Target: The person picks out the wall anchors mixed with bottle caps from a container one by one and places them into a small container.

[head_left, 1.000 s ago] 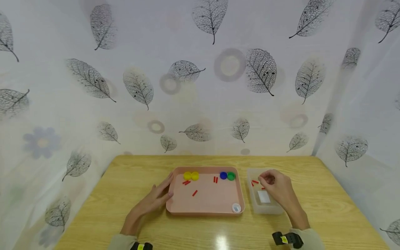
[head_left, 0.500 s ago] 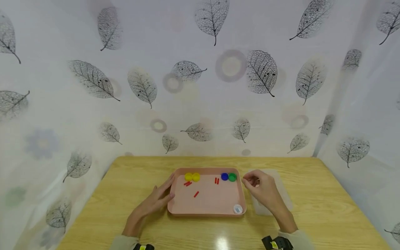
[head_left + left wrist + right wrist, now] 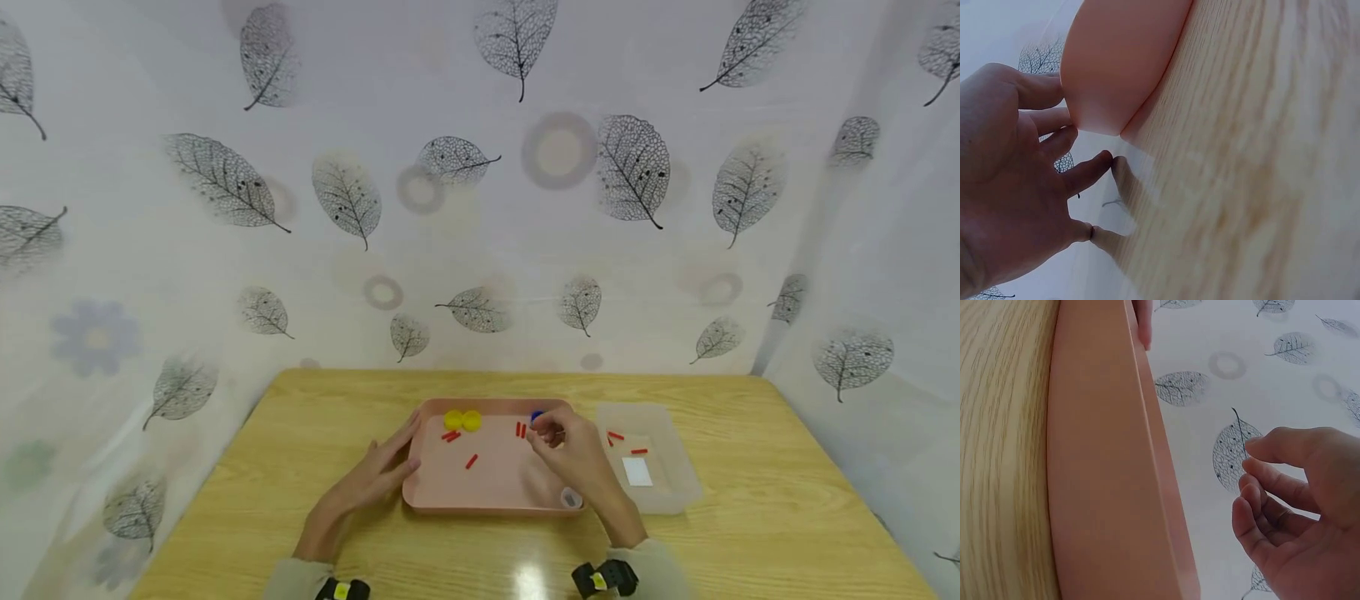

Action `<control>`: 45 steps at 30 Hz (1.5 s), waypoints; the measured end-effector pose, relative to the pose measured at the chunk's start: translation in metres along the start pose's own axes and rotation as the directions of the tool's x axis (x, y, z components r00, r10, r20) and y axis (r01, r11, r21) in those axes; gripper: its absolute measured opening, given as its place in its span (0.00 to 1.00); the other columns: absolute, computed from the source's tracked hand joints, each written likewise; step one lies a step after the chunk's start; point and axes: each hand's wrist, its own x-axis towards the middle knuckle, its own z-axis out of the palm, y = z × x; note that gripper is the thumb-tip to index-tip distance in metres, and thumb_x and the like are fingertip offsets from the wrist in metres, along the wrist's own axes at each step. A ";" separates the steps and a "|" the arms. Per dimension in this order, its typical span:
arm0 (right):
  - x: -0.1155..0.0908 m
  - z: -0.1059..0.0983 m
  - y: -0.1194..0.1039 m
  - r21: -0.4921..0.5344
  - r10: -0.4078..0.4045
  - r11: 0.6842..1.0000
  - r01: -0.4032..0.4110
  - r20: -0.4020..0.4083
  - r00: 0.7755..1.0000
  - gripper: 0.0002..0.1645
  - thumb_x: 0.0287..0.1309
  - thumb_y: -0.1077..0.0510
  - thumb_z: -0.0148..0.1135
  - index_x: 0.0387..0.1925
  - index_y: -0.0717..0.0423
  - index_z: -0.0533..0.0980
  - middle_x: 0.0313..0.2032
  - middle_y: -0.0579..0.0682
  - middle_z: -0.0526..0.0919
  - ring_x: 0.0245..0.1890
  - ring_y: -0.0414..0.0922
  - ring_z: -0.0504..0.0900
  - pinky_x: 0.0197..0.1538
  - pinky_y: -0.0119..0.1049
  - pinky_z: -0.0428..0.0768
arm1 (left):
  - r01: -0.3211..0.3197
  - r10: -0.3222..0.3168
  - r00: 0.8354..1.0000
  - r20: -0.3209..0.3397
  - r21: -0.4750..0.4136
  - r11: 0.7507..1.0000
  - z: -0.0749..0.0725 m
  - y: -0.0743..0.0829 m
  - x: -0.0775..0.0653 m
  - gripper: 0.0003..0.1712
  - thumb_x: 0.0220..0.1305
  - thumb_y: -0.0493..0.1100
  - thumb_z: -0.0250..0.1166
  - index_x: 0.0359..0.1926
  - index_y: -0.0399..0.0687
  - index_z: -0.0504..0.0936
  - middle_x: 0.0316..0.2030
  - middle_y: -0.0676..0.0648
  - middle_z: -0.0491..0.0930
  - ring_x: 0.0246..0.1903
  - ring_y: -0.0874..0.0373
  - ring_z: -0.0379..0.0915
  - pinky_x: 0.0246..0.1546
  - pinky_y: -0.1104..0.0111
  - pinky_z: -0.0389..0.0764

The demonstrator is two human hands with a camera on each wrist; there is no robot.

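My left hand rests against the left end of the pink tray, its fingers spread and touching the wall. In the left wrist view some of its fingers stand apart from the tray. My right hand is over the tray's right part, thumb and index fingertips close together in a pinch pose. I cannot tell whether a small thing is between them. Just left of these fingertips lie two red sticks side by side. A blue round piece shows partly behind the hand; the green round piece is hidden.
Two yellow round pieces sit at the tray's back left, with red sticks below them. Another red stick lies mid-tray, a white round piece front right. A translucent box holds red sticks and a white square.
My right hand has moved left from above the translucent box to over the tray, keeping its pinch pose and now covering the green piece. The left hand stays at the tray's left end.
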 end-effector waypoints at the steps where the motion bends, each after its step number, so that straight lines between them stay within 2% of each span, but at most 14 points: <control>1: 0.001 0.003 -0.001 0.013 -0.001 1.000 0.001 0.006 1.000 0.08 0.54 0.69 0.75 0.34 0.58 0.83 0.29 0.45 0.81 0.27 0.38 0.80 0.32 0.30 0.82 | 0.008 -0.008 1.000 0.001 0.001 1.000 0.000 0.000 0.000 0.38 0.79 0.45 0.54 0.81 0.42 0.50 0.81 0.42 0.43 0.78 0.36 0.38 0.64 0.24 0.26; 9: 0.009 0.028 -0.004 0.041 0.055 0.997 -0.058 0.080 0.995 0.07 0.57 0.65 0.75 0.36 0.57 0.83 0.30 0.43 0.82 0.29 0.39 0.81 0.35 0.30 0.82 | 0.018 -0.018 1.000 -0.005 -0.012 1.000 0.000 0.004 0.002 0.38 0.80 0.44 0.54 0.82 0.43 0.49 0.81 0.44 0.43 0.78 0.37 0.38 0.65 0.25 0.25; 18: 0.010 0.054 0.001 0.082 0.023 0.996 -0.036 0.152 0.988 0.07 0.59 0.65 0.73 0.36 0.61 0.81 0.31 0.47 0.82 0.30 0.41 0.79 0.36 0.32 0.83 | 0.025 -0.025 1.000 -0.013 -0.002 1.000 0.003 0.007 0.002 0.38 0.80 0.44 0.53 0.81 0.41 0.48 0.81 0.41 0.42 0.78 0.35 0.38 0.64 0.25 0.25; 21: 0.008 0.060 0.000 0.081 0.039 0.995 -0.053 0.172 0.984 0.08 0.57 0.65 0.73 0.36 0.62 0.81 0.31 0.48 0.82 0.30 0.41 0.79 0.36 0.31 0.82 | 0.025 -0.025 1.000 -0.011 0.002 1.000 0.002 0.008 0.002 0.38 0.80 0.44 0.54 0.82 0.41 0.48 0.81 0.42 0.42 0.78 0.36 0.38 0.64 0.25 0.25; 26: 0.005 0.069 -0.001 0.055 0.123 0.989 -0.139 0.234 0.964 0.09 0.59 0.63 0.73 0.39 0.62 0.80 0.33 0.48 0.80 0.32 0.41 0.77 0.38 0.30 0.81 | 0.016 -0.016 1.000 -0.019 -0.003 1.000 0.003 0.009 0.002 0.38 0.79 0.43 0.54 0.81 0.41 0.50 0.81 0.41 0.44 0.78 0.35 0.39 0.64 0.24 0.26; 29: 0.003 0.075 -0.002 0.029 0.151 0.986 -0.165 0.263 0.953 0.11 0.59 0.62 0.73 0.40 0.62 0.80 0.33 0.49 0.80 0.32 0.41 0.76 0.38 0.30 0.80 | 0.014 -0.014 1.000 -0.019 -0.012 1.000 0.003 0.009 0.001 0.38 0.79 0.43 0.55 0.81 0.41 0.50 0.81 0.41 0.44 0.78 0.36 0.39 0.64 0.25 0.25; 34: 0.002 0.081 -0.005 -0.036 0.173 0.985 -0.170 0.264 0.949 0.13 0.57 0.60 0.75 0.38 0.63 0.80 0.33 0.50 0.79 0.32 0.42 0.75 0.37 0.32 0.79 | 0.012 -0.012 1.000 -0.016 -0.014 1.000 0.003 0.009 0.000 0.38 0.79 0.43 0.55 0.81 0.42 0.51 0.81 0.41 0.45 0.78 0.36 0.39 0.65 0.25 0.25; 40: 0.001 0.088 -0.008 -0.097 0.244 0.969 -0.226 0.281 0.928 0.13 0.57 0.58 0.76 0.36 0.60 0.79 0.32 0.49 0.76 0.31 0.43 0.72 0.35 0.32 0.75 | 0.026 -0.026 1.000 0.003 -0.017 0.999 0.001 0.008 -0.001 0.38 0.79 0.44 0.54 0.82 0.43 0.49 0.81 0.43 0.43 0.78 0.38 0.38 0.65 0.26 0.25; 45: 0.000 0.092 -0.013 -0.125 0.218 0.974 -0.191 0.268 0.938 0.12 0.55 0.60 0.77 0.33 0.60 0.79 0.29 0.47 0.74 0.29 0.42 0.71 0.33 0.31 0.74 | 0.018 -0.018 1.000 -0.002 -0.011 1.000 0.001 0.007 -0.003 0.38 0.79 0.44 0.54 0.81 0.42 0.49 0.81 0.42 0.43 0.78 0.37 0.39 0.65 0.26 0.25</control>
